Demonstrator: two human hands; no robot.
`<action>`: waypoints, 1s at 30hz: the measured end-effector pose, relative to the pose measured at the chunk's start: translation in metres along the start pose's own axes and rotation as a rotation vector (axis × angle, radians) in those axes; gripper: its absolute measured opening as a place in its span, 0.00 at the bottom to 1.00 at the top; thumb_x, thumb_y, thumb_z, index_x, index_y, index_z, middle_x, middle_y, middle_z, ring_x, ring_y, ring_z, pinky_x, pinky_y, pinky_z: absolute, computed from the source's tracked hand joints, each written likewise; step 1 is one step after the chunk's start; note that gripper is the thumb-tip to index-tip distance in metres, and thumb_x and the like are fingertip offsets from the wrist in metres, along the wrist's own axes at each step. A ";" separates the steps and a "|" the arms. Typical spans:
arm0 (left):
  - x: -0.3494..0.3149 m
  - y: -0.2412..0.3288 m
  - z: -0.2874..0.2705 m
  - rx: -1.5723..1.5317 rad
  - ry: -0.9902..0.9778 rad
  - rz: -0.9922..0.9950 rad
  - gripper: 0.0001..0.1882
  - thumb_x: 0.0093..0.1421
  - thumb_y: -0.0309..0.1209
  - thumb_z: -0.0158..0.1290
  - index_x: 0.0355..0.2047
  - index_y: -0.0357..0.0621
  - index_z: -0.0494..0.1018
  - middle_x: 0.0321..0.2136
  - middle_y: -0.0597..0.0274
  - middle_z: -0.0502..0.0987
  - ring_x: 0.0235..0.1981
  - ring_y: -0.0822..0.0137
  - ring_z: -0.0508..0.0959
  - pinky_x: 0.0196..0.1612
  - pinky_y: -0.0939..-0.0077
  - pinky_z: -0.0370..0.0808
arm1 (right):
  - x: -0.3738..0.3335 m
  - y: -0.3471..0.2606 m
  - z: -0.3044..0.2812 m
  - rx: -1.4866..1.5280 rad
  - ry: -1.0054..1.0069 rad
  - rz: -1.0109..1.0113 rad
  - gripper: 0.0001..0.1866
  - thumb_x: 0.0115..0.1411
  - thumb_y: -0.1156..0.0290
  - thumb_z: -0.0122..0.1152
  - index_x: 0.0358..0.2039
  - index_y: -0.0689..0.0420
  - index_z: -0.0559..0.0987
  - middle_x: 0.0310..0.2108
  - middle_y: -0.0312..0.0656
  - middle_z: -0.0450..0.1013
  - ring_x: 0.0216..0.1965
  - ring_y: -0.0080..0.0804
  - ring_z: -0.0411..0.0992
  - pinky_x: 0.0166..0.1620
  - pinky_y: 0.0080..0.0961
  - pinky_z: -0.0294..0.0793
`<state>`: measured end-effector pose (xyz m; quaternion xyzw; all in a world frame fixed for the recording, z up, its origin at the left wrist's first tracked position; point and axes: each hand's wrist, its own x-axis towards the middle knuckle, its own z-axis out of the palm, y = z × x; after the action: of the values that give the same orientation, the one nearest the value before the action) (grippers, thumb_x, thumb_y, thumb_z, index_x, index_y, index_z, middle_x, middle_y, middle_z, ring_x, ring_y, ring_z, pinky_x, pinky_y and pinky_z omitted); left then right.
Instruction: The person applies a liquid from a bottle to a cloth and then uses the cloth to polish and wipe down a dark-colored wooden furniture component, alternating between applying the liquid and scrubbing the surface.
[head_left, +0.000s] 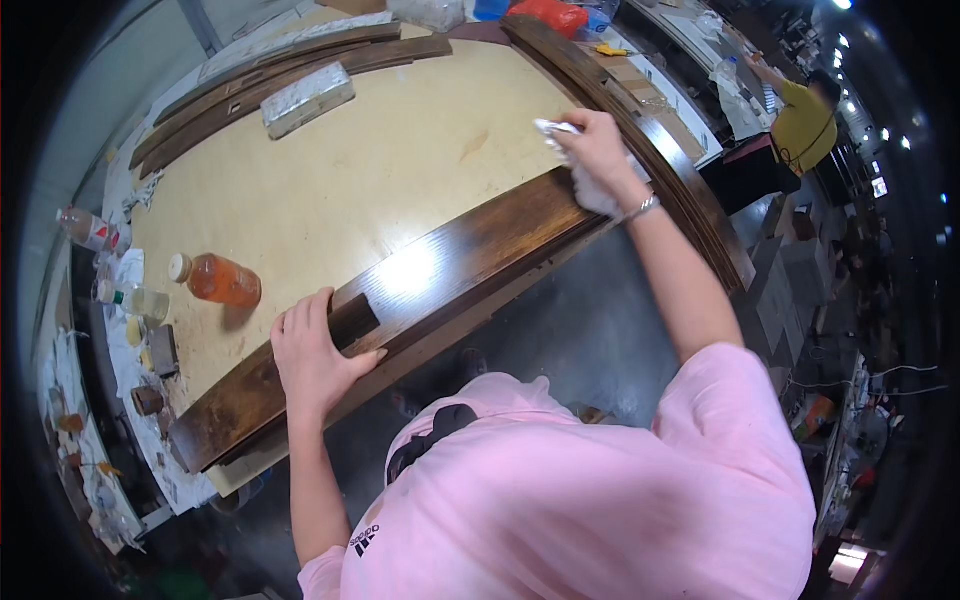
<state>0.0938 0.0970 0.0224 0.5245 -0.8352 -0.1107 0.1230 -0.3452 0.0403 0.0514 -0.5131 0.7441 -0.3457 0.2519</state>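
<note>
A long, dark brown wooden board (480, 245) with a glossy face lies slantwise along the near edge of the worktable. My left hand (318, 350) spans the board beside a dark notch, with fingertips at its far edge and the thumb at its near edge. At the board's right end, my right hand (600, 155) is closed around a crumpled white cloth (597, 195). Part of the cloth sticks out beyond my fingers, and the rest hangs below my palm against the wood. An orange-filled bottle (225, 279) is on the tabletop left of my left hand.
More dark boards lie along the right (690, 190) and at the far left (290, 75). A silvery wrapped block (308, 100) rests on the pale tabletop (420, 150). Clear bottles (135, 300) stand at the left edge. Beyond the right side, a person in yellow (803, 125) stands.
</note>
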 end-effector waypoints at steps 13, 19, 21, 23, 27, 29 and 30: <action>0.067 0.066 0.002 -0.857 0.213 0.096 0.34 0.53 0.11 0.48 0.63 0.38 0.67 0.53 0.53 0.76 0.51 0.63 0.77 0.56 0.72 0.73 | -0.046 0.029 0.011 -0.081 0.349 -0.336 0.29 0.52 0.58 0.67 0.51 0.64 0.77 0.50 0.55 0.74 0.55 0.53 0.69 0.61 0.43 0.67; 0.118 0.161 0.040 -0.183 -0.157 0.594 0.39 0.51 0.20 0.60 0.65 0.47 0.65 0.64 0.52 0.67 0.65 0.51 0.66 0.66 0.49 0.62 | 0.009 0.145 -0.053 -0.387 0.253 0.311 0.26 0.66 0.47 0.52 0.44 0.59 0.81 0.44 0.59 0.78 0.49 0.60 0.75 0.54 0.49 0.72; 0.134 0.195 0.075 -0.020 -0.258 0.722 0.41 0.50 0.26 0.64 0.66 0.50 0.63 0.66 0.56 0.64 0.69 0.52 0.61 0.68 0.44 0.56 | 0.008 0.149 -0.045 -0.352 0.297 0.247 0.26 0.67 0.47 0.50 0.41 0.60 0.82 0.40 0.59 0.78 0.46 0.61 0.75 0.52 0.49 0.72; 0.168 0.227 0.101 -0.010 -0.166 0.806 0.42 0.51 0.29 0.64 0.67 0.51 0.62 0.67 0.59 0.64 0.69 0.55 0.60 0.68 0.42 0.56 | 0.008 0.137 -0.043 -0.280 0.315 0.142 0.31 0.68 0.46 0.47 0.33 0.64 0.84 0.35 0.65 0.78 0.44 0.62 0.76 0.50 0.50 0.74; 0.202 0.268 0.125 -0.043 -0.130 0.841 0.41 0.52 0.29 0.63 0.68 0.52 0.62 0.68 0.62 0.62 0.70 0.56 0.59 0.69 0.42 0.55 | 0.017 0.139 -0.046 -0.261 0.329 0.102 0.31 0.69 0.47 0.47 0.28 0.64 0.84 0.30 0.63 0.78 0.39 0.62 0.77 0.46 0.50 0.76; 0.188 0.258 0.113 -0.036 -0.235 0.835 0.40 0.53 0.30 0.62 0.68 0.52 0.62 0.68 0.62 0.63 0.70 0.56 0.59 0.69 0.41 0.55 | 0.011 0.153 -0.056 -0.260 0.318 0.146 0.31 0.69 0.48 0.48 0.28 0.64 0.84 0.30 0.63 0.78 0.39 0.62 0.78 0.46 0.49 0.76; 0.180 0.246 0.103 -0.019 -0.321 0.808 0.39 0.54 0.30 0.61 0.67 0.52 0.63 0.68 0.63 0.63 0.70 0.56 0.59 0.69 0.41 0.54 | 0.010 0.156 -0.061 -0.257 0.298 0.163 0.31 0.69 0.48 0.48 0.28 0.64 0.84 0.30 0.63 0.78 0.39 0.62 0.78 0.46 0.49 0.77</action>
<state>-0.2236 0.0452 0.0188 0.1303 -0.9809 -0.1415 0.0296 -0.4851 0.0835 -0.0309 -0.4223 0.8503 -0.2983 0.0986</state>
